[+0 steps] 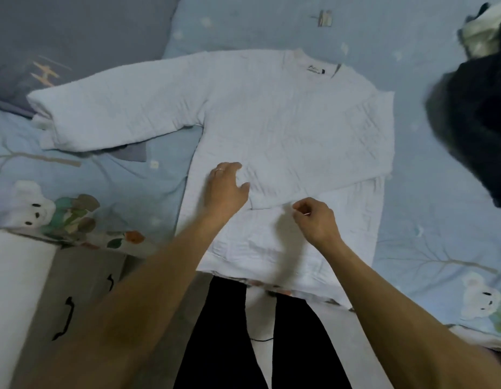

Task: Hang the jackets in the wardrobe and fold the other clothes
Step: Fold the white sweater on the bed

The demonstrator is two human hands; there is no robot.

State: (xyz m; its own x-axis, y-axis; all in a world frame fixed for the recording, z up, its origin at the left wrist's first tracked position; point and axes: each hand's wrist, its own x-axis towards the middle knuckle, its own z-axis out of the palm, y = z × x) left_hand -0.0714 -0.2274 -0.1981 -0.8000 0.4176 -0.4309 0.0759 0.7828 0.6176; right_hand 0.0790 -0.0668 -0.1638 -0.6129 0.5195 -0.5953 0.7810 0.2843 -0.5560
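A white quilted sweatshirt [274, 113] lies flat on the bed, neck away from me. Its left sleeve stretches out to the left; its right sleeve is folded across the body, the cuff ending near the middle. My left hand [225, 188] rests on the lower left of the body with fingers loosely spread, next to that cuff. My right hand [313, 217] hovers over the lower front with fingers curled and fingertips pinched together; whether it holds fabric is unclear.
The light blue bedspread [429, 242] has bear prints. A dark pile of clothes [479, 116] lies at the right edge. A grey pillow [61, 37] sits at top left. A white cabinet with black handles [75, 299] stands at lower left. My black-trousered legs [215, 332] are against the bed edge.
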